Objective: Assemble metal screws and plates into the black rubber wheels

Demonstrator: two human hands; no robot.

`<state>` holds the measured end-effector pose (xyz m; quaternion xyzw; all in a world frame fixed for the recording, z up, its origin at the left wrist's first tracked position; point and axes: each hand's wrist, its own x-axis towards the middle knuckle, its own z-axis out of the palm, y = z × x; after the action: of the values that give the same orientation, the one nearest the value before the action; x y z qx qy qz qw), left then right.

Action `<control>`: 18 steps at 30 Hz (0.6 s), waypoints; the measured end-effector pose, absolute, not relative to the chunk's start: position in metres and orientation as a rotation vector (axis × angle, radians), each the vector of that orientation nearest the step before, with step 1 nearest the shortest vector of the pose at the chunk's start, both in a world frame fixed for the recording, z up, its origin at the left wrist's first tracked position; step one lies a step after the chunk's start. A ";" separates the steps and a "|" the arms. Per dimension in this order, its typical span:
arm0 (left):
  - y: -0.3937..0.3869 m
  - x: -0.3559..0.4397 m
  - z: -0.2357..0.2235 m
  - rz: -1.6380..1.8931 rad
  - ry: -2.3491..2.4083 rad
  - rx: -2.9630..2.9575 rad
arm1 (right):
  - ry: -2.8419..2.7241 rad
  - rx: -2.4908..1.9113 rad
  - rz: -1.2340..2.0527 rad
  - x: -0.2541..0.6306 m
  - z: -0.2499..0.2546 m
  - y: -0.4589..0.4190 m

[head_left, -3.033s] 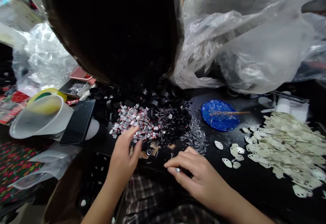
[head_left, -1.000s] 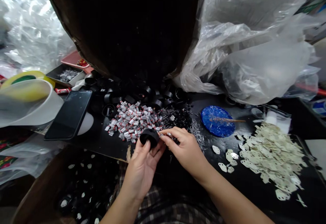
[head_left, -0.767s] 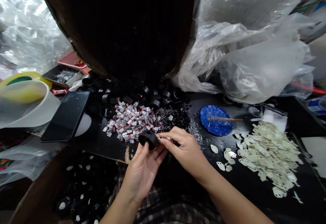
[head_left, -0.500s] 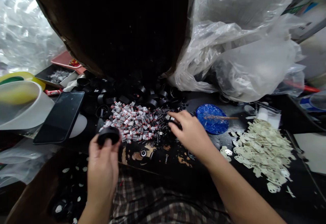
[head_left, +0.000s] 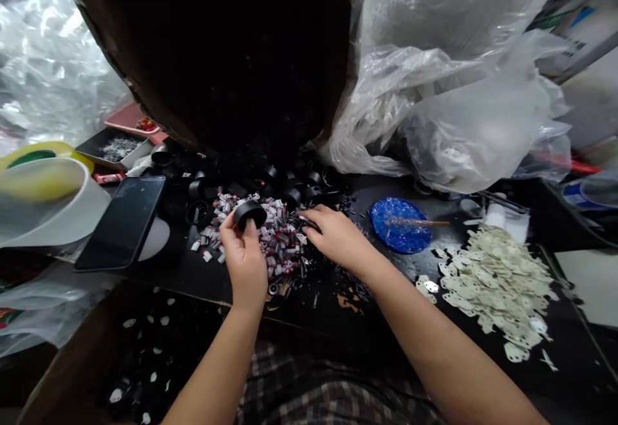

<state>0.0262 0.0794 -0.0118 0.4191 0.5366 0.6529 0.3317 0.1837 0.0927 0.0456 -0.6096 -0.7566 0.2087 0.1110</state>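
Observation:
My left hand [head_left: 246, 267] grips a black round plastic cap [head_left: 250, 215], its hollow side tilted toward me, over a pile of small white-and-red cylinders [head_left: 277, 245]. Close by on the right, my right hand [head_left: 335, 237] has its thumb and fingers pinched around something dark and slim that I cannot make out. Those fingertips are at the right edge of the pile, among small dark springs and metal bits [head_left: 309, 261]. A small pale metal piece [head_left: 302, 238] shows just below the fingertips.
More black caps [head_left: 292, 198] lie behind the pile, before a large dark box [head_left: 217, 58]. A phone [head_left: 120, 222] leans at left near a white tub [head_left: 80, 203]. Rightward are a blue lid [head_left: 400, 225] with a brown stick and a heap of pale plates [head_left: 497, 290].
My left hand has moved right and up with the black cap, from the pile's left edge to over it. My right hand has shifted slightly left, still pinched.

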 end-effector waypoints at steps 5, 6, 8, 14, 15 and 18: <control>0.086 0.034 0.000 1.602 1.354 1.259 | -1.965 -1.757 0.656 0.212 0.044 0.061; 0.086 0.034 0.003 1.582 1.339 1.285 | -1.955 -1.766 0.688 0.217 0.043 0.052; 0.086 0.032 0.010 1.550 1.308 1.349 | -2.010 -1.782 0.725 0.222 0.039 0.035; 0.040 0.023 0.024 1.485 1.304 1.161 | -2.246 -1.743 0.428 0.213 0.030 0.016; 0.028 0.023 0.024 1.431 1.264 1.000 | -2.279 -1.735 0.384 0.212 0.028 0.017; -0.002 0.029 0.017 1.199 1.113 0.553 | -2.350 -1.708 0.299 0.210 0.024 0.020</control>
<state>0.0287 -0.0016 0.0172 0.2435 0.4897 0.5278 0.6499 0.2100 0.0201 0.0238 -0.5812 -0.7998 0.1018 0.1102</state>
